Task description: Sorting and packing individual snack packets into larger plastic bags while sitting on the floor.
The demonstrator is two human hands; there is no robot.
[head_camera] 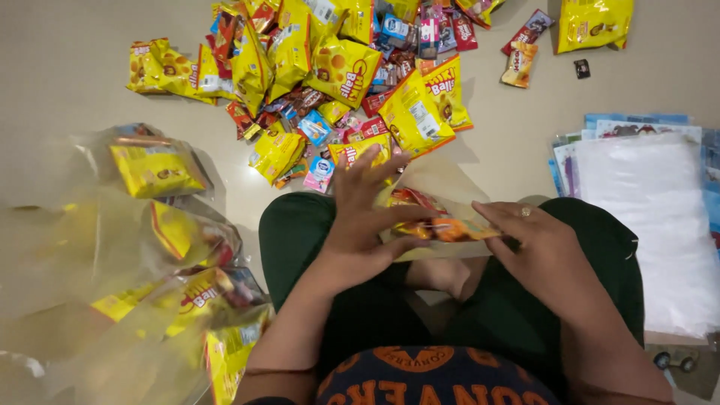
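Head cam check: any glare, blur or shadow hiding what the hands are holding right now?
Head view: the left hand and right hand look slightly soft, and so does the clear plastic packet of orange and yellow snacks between them; the clear filled plastic bags at the left are hazy with glare; soft shadows on the pale floor, nothing hidden.

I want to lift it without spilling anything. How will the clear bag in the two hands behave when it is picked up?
The clear bag looks thin and wrinkled, so it probably sags rather than stays stiff. Only a few small snacks show inside, so it is likely light. Its glossy film may slip; the left hand and right hand both hold it.
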